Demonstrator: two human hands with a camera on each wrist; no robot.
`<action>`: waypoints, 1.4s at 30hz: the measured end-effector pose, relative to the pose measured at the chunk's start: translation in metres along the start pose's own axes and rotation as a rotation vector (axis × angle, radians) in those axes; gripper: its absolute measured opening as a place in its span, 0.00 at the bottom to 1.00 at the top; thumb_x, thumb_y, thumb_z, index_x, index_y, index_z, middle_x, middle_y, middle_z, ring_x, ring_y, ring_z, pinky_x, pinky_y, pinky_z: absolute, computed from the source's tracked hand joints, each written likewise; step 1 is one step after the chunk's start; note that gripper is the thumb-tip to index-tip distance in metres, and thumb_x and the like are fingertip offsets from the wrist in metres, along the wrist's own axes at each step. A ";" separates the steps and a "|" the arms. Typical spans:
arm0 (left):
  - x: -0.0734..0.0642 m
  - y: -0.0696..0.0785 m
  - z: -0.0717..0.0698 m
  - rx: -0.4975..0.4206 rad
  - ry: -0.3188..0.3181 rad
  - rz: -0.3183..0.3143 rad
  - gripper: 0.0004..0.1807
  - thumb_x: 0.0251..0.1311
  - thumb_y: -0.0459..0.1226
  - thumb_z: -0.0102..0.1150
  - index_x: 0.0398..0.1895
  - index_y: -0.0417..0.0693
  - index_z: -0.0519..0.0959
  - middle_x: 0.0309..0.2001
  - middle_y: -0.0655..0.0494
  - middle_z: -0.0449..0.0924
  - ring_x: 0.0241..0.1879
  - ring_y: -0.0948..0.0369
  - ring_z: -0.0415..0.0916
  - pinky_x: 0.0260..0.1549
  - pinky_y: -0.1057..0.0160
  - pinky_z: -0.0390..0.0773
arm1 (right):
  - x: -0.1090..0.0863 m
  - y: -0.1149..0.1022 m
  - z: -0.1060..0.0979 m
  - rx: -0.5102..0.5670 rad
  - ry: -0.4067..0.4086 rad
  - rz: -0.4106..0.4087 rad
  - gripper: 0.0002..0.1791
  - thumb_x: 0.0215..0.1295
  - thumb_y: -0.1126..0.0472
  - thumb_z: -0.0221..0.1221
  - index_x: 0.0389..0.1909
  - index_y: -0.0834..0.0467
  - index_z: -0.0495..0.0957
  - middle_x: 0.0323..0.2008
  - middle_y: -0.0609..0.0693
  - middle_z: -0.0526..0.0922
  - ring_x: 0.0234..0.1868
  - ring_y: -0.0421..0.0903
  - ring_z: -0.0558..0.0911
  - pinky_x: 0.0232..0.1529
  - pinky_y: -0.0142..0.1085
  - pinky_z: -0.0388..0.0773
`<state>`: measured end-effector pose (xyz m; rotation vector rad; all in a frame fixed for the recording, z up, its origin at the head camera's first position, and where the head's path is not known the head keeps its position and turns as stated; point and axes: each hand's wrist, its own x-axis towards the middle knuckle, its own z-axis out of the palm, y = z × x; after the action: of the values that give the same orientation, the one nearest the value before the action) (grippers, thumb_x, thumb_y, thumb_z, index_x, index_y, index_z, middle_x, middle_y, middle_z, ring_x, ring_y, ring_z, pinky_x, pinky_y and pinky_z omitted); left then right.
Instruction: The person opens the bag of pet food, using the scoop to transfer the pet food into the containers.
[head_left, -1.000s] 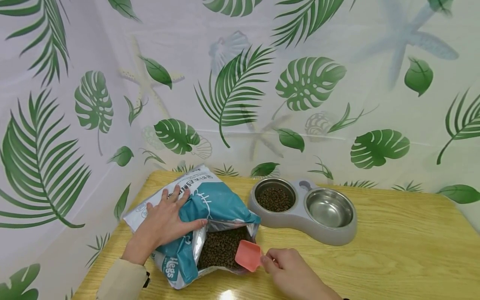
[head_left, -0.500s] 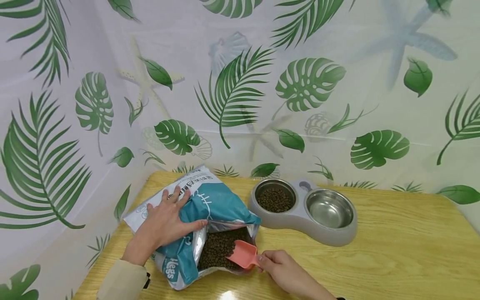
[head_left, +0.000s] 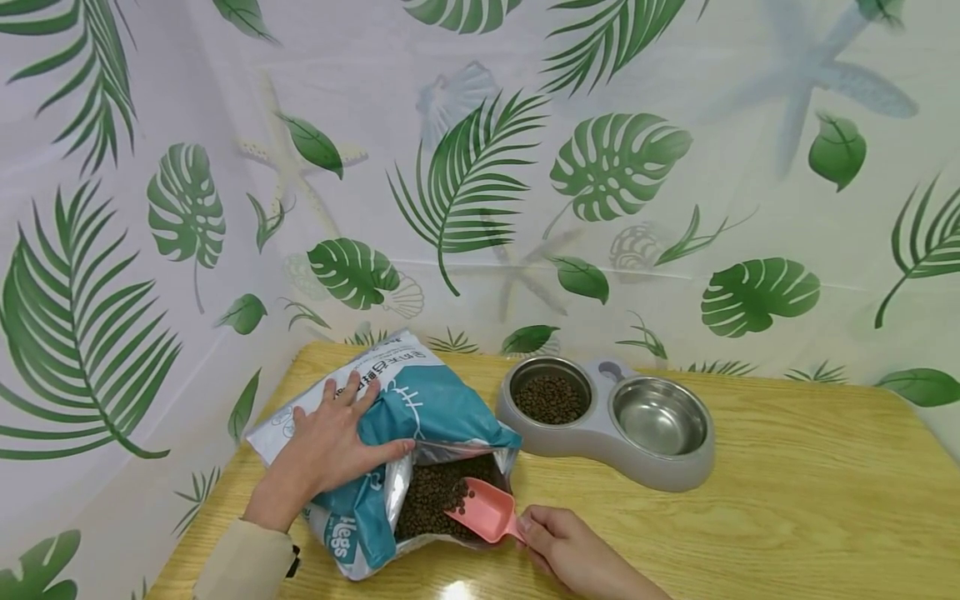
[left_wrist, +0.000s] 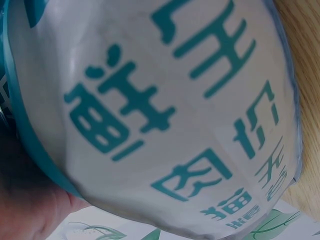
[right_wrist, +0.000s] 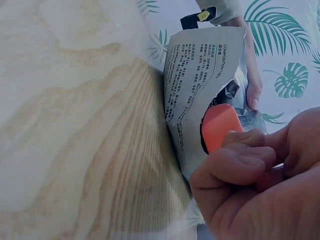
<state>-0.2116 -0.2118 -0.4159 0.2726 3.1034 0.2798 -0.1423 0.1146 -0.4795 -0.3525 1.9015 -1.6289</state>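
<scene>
A teal and white pet food bag (head_left: 442, 400) lies on its side on the table, its mouth facing the near right. Inside shows brown kibble (head_left: 427, 496). My left hand (head_left: 333, 437) rests spread on top of the bag, thumb pointing toward the opening. My right hand (head_left: 570, 546) grips the handle of a pink scoop (head_left: 487, 510), whose front edge is in the kibble at the mouth, with a few pieces on it. In the right wrist view, curled fingers (right_wrist: 245, 165) wrap the handle, and the scoop (right_wrist: 220, 127) overlaps the bag's opening.
Behind the scoop stands a grey double feeder (head_left: 600, 433). Its left steel bowl holds kibble (head_left: 551, 398); the right steel bowl (head_left: 660, 421) shows bare metal. A leaf-patterned cloth (head_left: 480, 167) hangs along the back and left of the wooden table (head_left: 810, 483).
The pink scoop has turned and moved slightly left into the kibble, picking up a few pieces. My right hand has shifted with it, while my left hand and the bag stay put.
</scene>
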 end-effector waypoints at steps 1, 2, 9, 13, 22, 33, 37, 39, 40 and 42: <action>0.000 0.000 0.000 -0.001 0.001 -0.001 0.60 0.55 0.78 0.49 0.81 0.48 0.59 0.80 0.34 0.54 0.76 0.27 0.50 0.55 0.15 0.59 | 0.000 0.000 0.000 0.009 -0.001 -0.002 0.19 0.84 0.61 0.41 0.41 0.73 0.72 0.24 0.46 0.68 0.21 0.38 0.62 0.25 0.27 0.62; 0.000 0.000 0.000 -0.001 0.002 -0.001 0.60 0.55 0.78 0.49 0.81 0.48 0.59 0.80 0.34 0.54 0.76 0.27 0.50 0.55 0.15 0.59 | 0.000 0.000 0.000 0.014 -0.002 -0.005 0.19 0.84 0.61 0.41 0.41 0.73 0.72 0.24 0.46 0.68 0.21 0.37 0.62 0.25 0.27 0.62; -0.001 0.000 0.000 -0.006 -0.019 -0.014 0.61 0.54 0.79 0.48 0.81 0.50 0.58 0.80 0.35 0.53 0.77 0.27 0.49 0.57 0.15 0.58 | -0.002 0.001 0.002 0.079 -0.009 0.001 0.19 0.84 0.62 0.41 0.43 0.76 0.71 0.24 0.45 0.69 0.21 0.37 0.62 0.25 0.27 0.61; -0.001 -0.001 0.000 -0.007 -0.026 -0.018 0.61 0.54 0.80 0.47 0.82 0.50 0.57 0.80 0.35 0.52 0.77 0.27 0.48 0.57 0.15 0.58 | -0.003 0.002 0.003 0.094 -0.012 0.006 0.19 0.84 0.61 0.41 0.43 0.75 0.70 0.24 0.45 0.69 0.20 0.38 0.61 0.23 0.27 0.60; -0.002 -0.001 0.001 -0.009 -0.022 -0.015 0.61 0.54 0.79 0.48 0.81 0.49 0.58 0.80 0.35 0.52 0.77 0.27 0.49 0.57 0.15 0.58 | -0.007 -0.004 0.001 0.205 -0.118 -0.162 0.27 0.85 0.54 0.40 0.47 0.81 0.60 0.23 0.45 0.67 0.14 0.38 0.56 0.14 0.34 0.53; -0.001 -0.001 0.000 -0.009 -0.016 -0.012 0.60 0.54 0.79 0.48 0.81 0.49 0.58 0.80 0.35 0.53 0.76 0.26 0.49 0.56 0.15 0.59 | -0.012 -0.019 -0.016 0.156 -0.072 -0.228 0.25 0.84 0.53 0.43 0.45 0.77 0.67 0.21 0.42 0.68 0.13 0.40 0.55 0.13 0.34 0.52; -0.001 -0.001 -0.001 -0.015 -0.016 -0.010 0.60 0.55 0.78 0.48 0.81 0.49 0.58 0.80 0.35 0.53 0.77 0.27 0.48 0.56 0.15 0.58 | -0.012 -0.030 -0.031 0.069 0.103 -0.223 0.21 0.83 0.53 0.47 0.46 0.71 0.74 0.19 0.43 0.67 0.13 0.35 0.58 0.14 0.32 0.55; -0.001 -0.001 -0.001 -0.020 -0.018 -0.011 0.60 0.55 0.78 0.49 0.82 0.49 0.57 0.80 0.35 0.52 0.77 0.28 0.48 0.57 0.15 0.57 | -0.011 -0.035 -0.039 0.017 0.221 -0.195 0.20 0.82 0.54 0.48 0.49 0.70 0.76 0.18 0.43 0.66 0.13 0.35 0.58 0.14 0.29 0.57; -0.001 -0.001 -0.001 -0.021 -0.018 -0.011 0.60 0.55 0.78 0.49 0.82 0.49 0.57 0.81 0.36 0.52 0.77 0.28 0.47 0.57 0.15 0.57 | -0.009 -0.037 -0.044 -0.011 0.285 -0.170 0.20 0.82 0.55 0.49 0.51 0.70 0.77 0.18 0.43 0.66 0.13 0.35 0.59 0.15 0.27 0.57; -0.001 -0.001 -0.002 -0.021 -0.019 -0.012 0.60 0.55 0.78 0.49 0.82 0.50 0.57 0.81 0.36 0.51 0.77 0.28 0.47 0.58 0.15 0.57 | -0.006 -0.039 -0.053 -0.063 0.400 -0.131 0.19 0.81 0.57 0.50 0.54 0.70 0.77 0.18 0.44 0.65 0.14 0.35 0.59 0.16 0.27 0.57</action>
<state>-0.2107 -0.2132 -0.4141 0.2544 3.0804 0.3083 -0.1766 0.1523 -0.4367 -0.1887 2.2681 -1.8354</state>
